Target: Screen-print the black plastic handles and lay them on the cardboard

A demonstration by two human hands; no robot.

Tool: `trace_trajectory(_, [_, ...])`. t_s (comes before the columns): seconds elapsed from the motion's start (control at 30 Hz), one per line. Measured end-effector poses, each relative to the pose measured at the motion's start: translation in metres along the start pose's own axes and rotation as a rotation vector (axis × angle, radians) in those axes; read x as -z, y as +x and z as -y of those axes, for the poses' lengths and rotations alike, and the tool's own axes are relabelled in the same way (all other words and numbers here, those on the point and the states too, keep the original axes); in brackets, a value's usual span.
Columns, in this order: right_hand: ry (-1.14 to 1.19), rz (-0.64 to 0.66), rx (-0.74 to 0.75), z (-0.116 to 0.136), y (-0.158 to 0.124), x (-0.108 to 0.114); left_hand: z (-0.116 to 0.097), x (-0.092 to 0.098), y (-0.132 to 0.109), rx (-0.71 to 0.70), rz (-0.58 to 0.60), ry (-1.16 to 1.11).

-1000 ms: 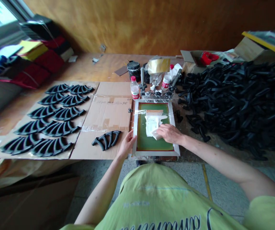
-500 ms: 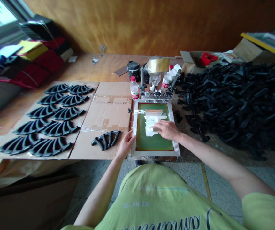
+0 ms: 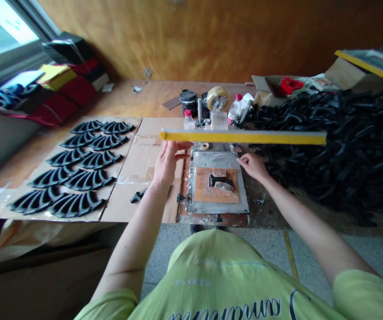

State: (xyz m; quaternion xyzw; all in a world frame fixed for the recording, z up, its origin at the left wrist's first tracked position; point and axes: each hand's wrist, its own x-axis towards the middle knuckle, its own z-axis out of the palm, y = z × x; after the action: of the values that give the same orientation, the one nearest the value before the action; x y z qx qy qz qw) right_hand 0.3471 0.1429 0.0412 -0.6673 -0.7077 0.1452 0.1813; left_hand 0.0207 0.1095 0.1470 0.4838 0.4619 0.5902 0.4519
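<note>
Standing at the wooden counter (image 3: 151, 94), I am facing a heap of black curved plastic parts (image 3: 328, 142) on my right and a long yellow bar (image 3: 244, 137) crossing above a grey metal plate (image 3: 218, 159). A black curved part (image 3: 218, 180) is lying on the plate's orange-brown pad (image 3: 203, 191). My left hand (image 3: 167, 162) is hovering open just below the bar, its fingers (image 3: 184, 144) spread, and my right hand (image 3: 253, 166) is hovering just beside the plate, its fingers (image 3: 244, 161) loosely together, pinching nothing.
</note>
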Motion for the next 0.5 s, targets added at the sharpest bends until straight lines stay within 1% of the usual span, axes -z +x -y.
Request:
trace_trajectory(0.07, [-0.084,0.092,0.123,0.01,-0.022,-0.03,-0.007,-0.009,0.016,-0.025,0.008,-0.004])
trace_trajectory(0.1, [-0.139,0.136,0.18,0.017,-0.031,-0.041,-0.006,-0.013,0.018,-0.035,-0.018,-0.015])
trace_trajectory(0.13, [-0.192,0.172,0.214,0.025,-0.038,-0.05,-0.002,-0.017,0.014,-0.039,-0.062,-0.031])
trace_trajectory(0.17, [-0.232,0.199,0.213,0.034,-0.043,-0.055,0.004,-0.021,0.005,-0.025,-0.107,-0.046])
trace_trajectory(0.2, [-0.257,0.219,0.184,0.042,-0.048,-0.057,0.014,-0.026,-0.01,0.032,-0.12,-0.056])
trace_trajectory(0.23, [-0.265,0.225,0.135,0.05,-0.053,-0.057,0.026,-0.03,-0.029,0.123,-0.104,-0.06])
trace_trajectory(0.27, [-0.259,0.21,0.087,0.059,-0.059,-0.056,0.04,-0.034,-0.052,0.264,-0.032,-0.051])
trace_trajectory(0.3, [-0.241,0.177,0.056,0.068,-0.067,-0.056,0.055,-0.038,-0.075,0.482,0.135,-0.034])
trace_trajectory(0.33, [-0.216,0.133,0.058,0.078,-0.076,-0.057,0.069,-0.042,-0.098,0.665,0.242,-0.034])
trace_trajectory(0.37, [-0.186,0.096,0.107,0.089,-0.087,-0.06,0.081,-0.044,-0.119,0.749,0.229,-0.062])
trace_trajectory(0.4, [-0.152,0.079,0.208,0.098,-0.097,-0.063,0.092,-0.046,-0.136,0.788,0.208,-0.121])
trace_trajectory(0.43, [-0.111,0.082,0.336,0.105,-0.105,-0.067,0.101,-0.045,-0.148,0.803,0.148,-0.181])
trace_trajectory(0.47, [-0.068,0.101,0.466,0.107,-0.11,-0.07,0.108,-0.041,-0.156,0.804,0.079,-0.231])
trace_trajectory(0.5, [-0.026,0.125,0.567,0.104,-0.112,-0.072,0.113,-0.033,-0.159,0.805,0.018,-0.26])
